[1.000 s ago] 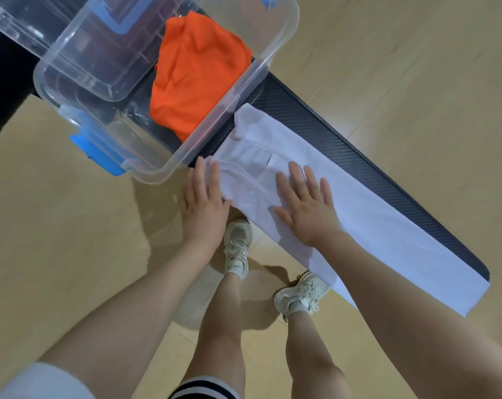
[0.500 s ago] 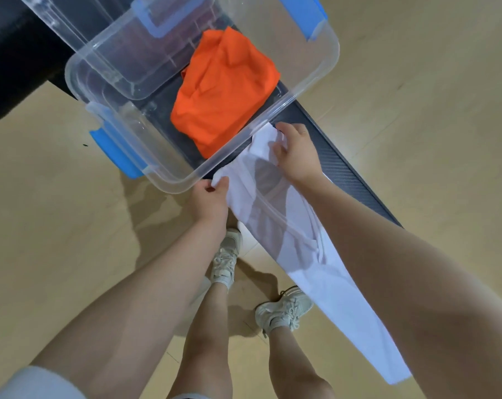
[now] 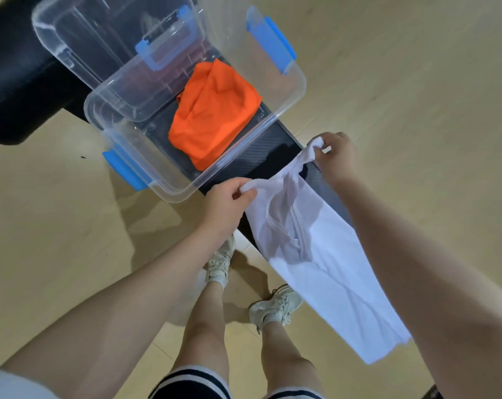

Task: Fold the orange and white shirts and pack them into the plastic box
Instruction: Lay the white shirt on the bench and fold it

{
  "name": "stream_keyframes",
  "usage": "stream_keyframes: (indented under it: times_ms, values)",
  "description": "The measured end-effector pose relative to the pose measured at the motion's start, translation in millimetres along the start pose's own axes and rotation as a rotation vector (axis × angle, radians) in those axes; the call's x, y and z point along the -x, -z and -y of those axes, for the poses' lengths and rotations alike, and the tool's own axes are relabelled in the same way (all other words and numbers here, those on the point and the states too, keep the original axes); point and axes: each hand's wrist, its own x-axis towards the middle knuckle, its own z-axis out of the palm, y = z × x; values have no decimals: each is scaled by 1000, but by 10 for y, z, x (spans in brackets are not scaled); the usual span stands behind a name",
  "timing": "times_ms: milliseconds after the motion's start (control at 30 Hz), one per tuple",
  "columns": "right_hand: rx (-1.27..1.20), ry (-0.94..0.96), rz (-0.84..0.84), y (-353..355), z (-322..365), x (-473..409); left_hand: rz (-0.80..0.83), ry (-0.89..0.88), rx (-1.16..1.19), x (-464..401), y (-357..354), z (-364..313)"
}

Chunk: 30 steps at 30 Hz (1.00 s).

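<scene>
Both hands have lifted the top end of the long folded white cotton shirt (image 3: 324, 254) off the narrow black carbon-pattern bench (image 3: 261, 159) and drawn it away from the clear plastic storage box (image 3: 183, 194) since half a second ago, when that end lay flat against the box's near wall. Now the left hand (image 3: 229, 203) pinches one upper corner just beside the box's near corner, thumb and fingers curled on the cloth, and the right hand (image 3: 334, 156) pinches the other corner farther from the box, so the shirt sags between them and trails down. Its lower end is partly hidden behind the right forearm. Inside the box lies the crumpled orange shirt (image 3: 215, 119), against the far side. A clear lid with a blue handle (image 3: 114, 53) overlaps the box's far corner; what it rests on beyond the box is hard to make out.
</scene>
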Motion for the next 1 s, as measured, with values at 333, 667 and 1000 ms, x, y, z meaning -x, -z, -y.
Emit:
stream_keyframes:
  times_ms: [333,667,1000]
  values:
    - [-246,35,-23,272,752,60,-137,-216,-139,88,494,-514]
    - [-357,78,8,428,569,263,-173,-252,-144,290,311,-431]
    - [-420,-263,45,287,-1129,940,170,-337,-473,585,-838,348]
